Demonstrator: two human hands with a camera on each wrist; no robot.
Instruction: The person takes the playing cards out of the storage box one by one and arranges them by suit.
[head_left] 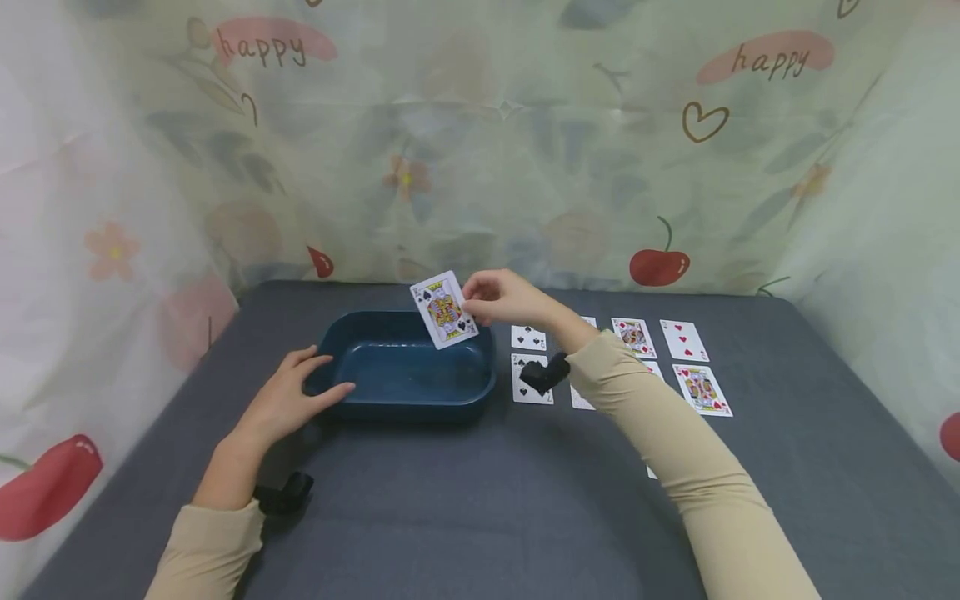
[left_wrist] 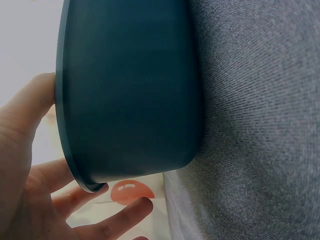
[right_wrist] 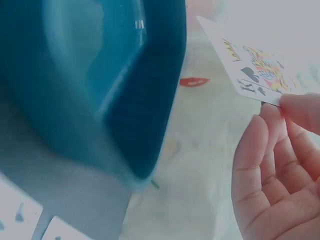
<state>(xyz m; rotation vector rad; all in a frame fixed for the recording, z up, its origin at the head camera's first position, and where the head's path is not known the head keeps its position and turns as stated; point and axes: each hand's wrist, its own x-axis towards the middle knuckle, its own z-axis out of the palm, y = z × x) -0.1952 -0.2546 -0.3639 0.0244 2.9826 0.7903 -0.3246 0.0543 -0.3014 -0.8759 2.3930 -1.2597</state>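
Pinched between thumb and fingers of my right hand (head_left: 510,298) is a king of spades playing card (head_left: 444,310), tilted face-up over the back right of a dark blue plastic basin (head_left: 408,411). The right wrist view shows the card (right_wrist: 255,75) held by one corner, beyond the basin's rim. At the basin's left end is my left hand (head_left: 281,404), thumb and index finger reaching over the rim, the other fingers loosely extended. In the left wrist view a finger (left_wrist: 117,220) sticks out past the basin's outer wall (left_wrist: 130,90).
Right of the basin, cards lie face up in rows, including a seven of spades (head_left: 531,379), a three of hearts (head_left: 684,342) and a red face card (head_left: 702,390). My right sleeve (head_left: 660,425) covers some. A patterned curtain (head_left: 510,192) borders the grey tablecloth (head_left: 450,500).
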